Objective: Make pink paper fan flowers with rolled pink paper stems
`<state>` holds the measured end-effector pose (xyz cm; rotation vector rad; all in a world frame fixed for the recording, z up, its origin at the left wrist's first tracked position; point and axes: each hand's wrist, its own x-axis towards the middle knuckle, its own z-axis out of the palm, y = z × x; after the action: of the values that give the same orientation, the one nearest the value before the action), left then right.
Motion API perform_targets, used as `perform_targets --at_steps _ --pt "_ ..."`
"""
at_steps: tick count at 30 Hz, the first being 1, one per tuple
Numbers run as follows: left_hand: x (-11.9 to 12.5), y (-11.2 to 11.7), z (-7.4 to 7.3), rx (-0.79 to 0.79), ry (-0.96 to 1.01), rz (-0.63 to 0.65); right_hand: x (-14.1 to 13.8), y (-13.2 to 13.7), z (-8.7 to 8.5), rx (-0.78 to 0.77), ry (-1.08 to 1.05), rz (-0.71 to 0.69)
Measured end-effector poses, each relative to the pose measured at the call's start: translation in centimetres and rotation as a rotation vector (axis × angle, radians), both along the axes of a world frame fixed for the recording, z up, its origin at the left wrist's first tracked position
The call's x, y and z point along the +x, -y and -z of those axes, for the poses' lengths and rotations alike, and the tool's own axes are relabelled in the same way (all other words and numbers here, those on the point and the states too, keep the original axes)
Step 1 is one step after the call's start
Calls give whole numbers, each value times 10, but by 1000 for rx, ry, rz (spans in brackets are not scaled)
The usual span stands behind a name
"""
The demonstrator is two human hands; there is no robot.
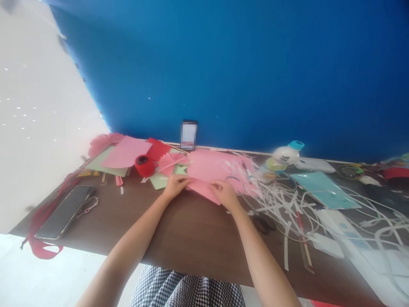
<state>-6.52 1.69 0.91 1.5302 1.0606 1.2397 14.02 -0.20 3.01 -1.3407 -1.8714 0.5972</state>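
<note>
A sheet of pink paper [204, 190] lies between my hands on the brown table, its near edge showing what looks like a narrow fold. My left hand [176, 186] pinches the sheet's left end, fingers closed. At the other end, my right hand [225, 192] pinches the same paper between thumb and fingers. Behind it spreads a larger pink sheet [214, 164] with white scraps and a pen on it. A pleated pink paper fan [172, 163] rests just beyond my left hand, over pale green paper [157, 181].
Left are a red ribbon roll [145, 165], pink paper [126, 152] and a dark phone [65, 212]. A small phone [189, 134] leans on the blue wall. White paper strips [281, 194], scissors [263, 221], a bottle [283, 157], a teal packet [324, 189] and a power strip [348, 234] crowd the right.
</note>
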Motion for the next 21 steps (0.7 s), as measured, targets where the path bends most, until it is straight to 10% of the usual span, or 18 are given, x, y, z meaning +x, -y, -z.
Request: perform_targets --at_steps 11,21 --pt "20 3 1 -184 408 1 -8 -5 10 -105 -366 130" --pt "22 1 5 -112 329 -91 -18 -1 13 -103 -421 130"
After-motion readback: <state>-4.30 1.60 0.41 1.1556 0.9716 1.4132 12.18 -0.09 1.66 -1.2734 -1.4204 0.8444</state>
